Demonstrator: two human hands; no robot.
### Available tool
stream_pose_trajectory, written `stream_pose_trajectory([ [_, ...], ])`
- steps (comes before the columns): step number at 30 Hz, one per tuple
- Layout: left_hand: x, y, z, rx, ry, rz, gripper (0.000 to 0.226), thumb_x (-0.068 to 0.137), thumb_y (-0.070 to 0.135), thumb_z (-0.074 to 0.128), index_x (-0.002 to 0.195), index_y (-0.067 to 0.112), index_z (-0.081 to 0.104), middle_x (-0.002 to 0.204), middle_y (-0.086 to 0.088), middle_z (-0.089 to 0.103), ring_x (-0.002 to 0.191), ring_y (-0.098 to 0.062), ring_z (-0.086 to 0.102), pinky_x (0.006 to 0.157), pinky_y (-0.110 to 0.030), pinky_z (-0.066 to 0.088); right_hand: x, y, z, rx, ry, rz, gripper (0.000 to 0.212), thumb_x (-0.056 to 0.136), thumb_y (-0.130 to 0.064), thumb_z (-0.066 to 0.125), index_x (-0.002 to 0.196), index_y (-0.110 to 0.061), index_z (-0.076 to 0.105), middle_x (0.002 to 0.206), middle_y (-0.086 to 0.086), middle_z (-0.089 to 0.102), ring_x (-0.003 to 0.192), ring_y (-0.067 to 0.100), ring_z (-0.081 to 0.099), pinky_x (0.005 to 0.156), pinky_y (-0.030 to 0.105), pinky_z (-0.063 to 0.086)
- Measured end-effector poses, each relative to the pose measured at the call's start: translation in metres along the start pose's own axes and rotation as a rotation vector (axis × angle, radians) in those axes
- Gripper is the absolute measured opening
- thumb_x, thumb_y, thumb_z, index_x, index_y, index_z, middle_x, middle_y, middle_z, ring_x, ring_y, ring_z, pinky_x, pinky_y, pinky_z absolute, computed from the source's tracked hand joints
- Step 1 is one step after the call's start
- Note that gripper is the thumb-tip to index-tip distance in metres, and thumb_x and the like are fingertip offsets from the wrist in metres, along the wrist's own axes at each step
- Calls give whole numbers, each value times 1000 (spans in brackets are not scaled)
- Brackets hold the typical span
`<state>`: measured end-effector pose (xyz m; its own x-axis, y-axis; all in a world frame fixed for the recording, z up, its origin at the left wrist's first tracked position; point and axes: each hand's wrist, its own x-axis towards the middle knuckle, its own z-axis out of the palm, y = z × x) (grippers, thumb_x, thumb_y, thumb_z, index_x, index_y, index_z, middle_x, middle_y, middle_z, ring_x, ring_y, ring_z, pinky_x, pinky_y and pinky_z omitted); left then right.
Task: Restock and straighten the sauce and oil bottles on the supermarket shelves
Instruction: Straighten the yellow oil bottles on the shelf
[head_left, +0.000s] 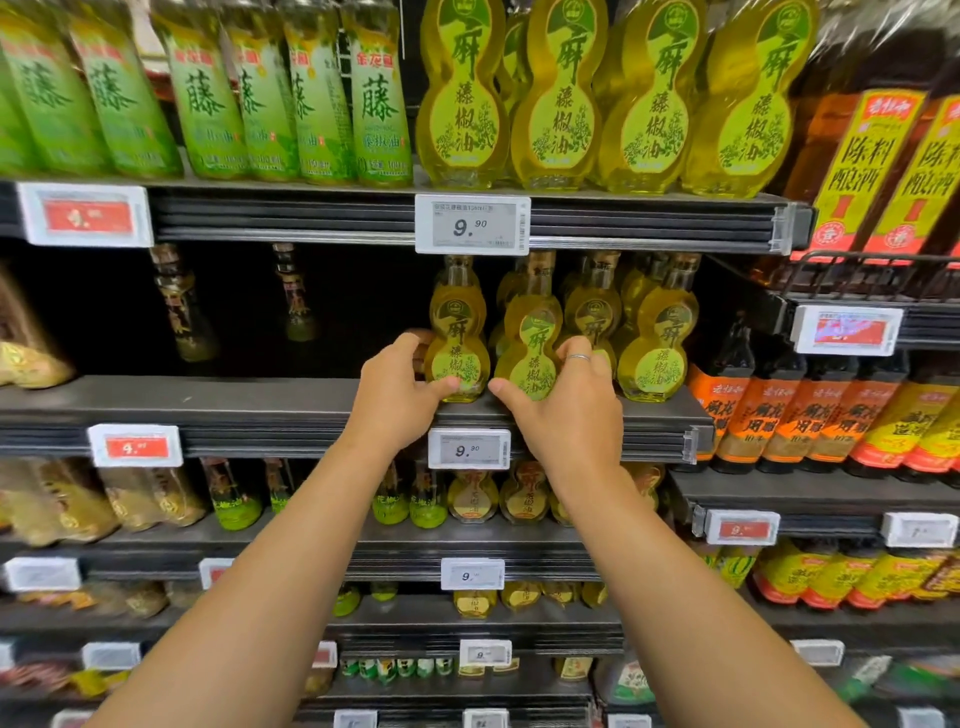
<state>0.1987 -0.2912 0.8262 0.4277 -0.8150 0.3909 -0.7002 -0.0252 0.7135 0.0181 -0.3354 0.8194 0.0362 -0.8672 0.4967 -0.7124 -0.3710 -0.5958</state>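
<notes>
Small gourd-shaped bottles of yellow oil with green labels stand at the front of the middle shelf (291, 410). My left hand (397, 395) grips the leftmost bottle (457, 338), thumb across its lower label. My right hand (569, 400), a ring on one finger, grips the bottle beside it (530, 348), which sits slightly lower and forward. A third front bottle (657, 353) stands to the right, with more behind.
Left of my hands the shelf is dark, with two slim bottles (182, 306) far back. Larger gourd bottles (561, 93) and green bottles (374, 104) fill the shelf above. Dark sauce bottles (779, 410) stand at right. A 9.90 price tag (469, 449) hangs below.
</notes>
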Motion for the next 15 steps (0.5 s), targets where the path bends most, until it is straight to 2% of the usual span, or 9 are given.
stream_pose_trajectory([
  [4, 2, -8, -5, -7, -4, 16, 52, 86, 29, 81, 132, 18, 59, 108, 12, 58, 94, -2, 53, 63, -2, 33, 3, -6, 5, -79, 23, 19, 90, 73, -71, 74, 137, -16, 44, 127, 7, 52, 107, 33, 62, 78, 41, 52],
  [7, 3, -10, -5, -11, 17, 26, 50, 85, 29, 81, 129, 18, 61, 107, 11, 60, 85, 4, 54, 63, -2, 34, 4, -10, 10, -114, 60, 29, 91, 71, -73, 74, 134, -15, 44, 125, 7, 53, 103, 33, 64, 71, 39, 51],
  [10, 5, -10, -3, -17, 20, 24, 49, 84, 29, 82, 128, 16, 62, 109, 8, 63, 92, -3, 56, 70, -6, 34, 7, -15, 15, -105, 73, 62, 91, 70, -74, 75, 132, -15, 43, 123, 7, 52, 101, 34, 64, 65, 38, 46],
  [12, 5, -10, -2, -25, 19, 24, 50, 84, 29, 82, 128, 15, 62, 110, 6, 64, 96, -6, 57, 70, -6, 35, 7, -16, 18, -101, 77, 76, 90, 71, -74, 74, 131, -15, 43, 123, 7, 51, 100, 34, 64, 63, 36, 42],
  [15, 5, -11, -1, -30, 23, 15, 52, 84, 28, 83, 129, 15, 62, 114, 2, 67, 97, -7, 58, 77, -12, 41, 8, -15, 20, -102, 67, 83, 89, 72, -74, 74, 131, -15, 43, 123, 7, 50, 101, 32, 63, 64, 35, 40],
])
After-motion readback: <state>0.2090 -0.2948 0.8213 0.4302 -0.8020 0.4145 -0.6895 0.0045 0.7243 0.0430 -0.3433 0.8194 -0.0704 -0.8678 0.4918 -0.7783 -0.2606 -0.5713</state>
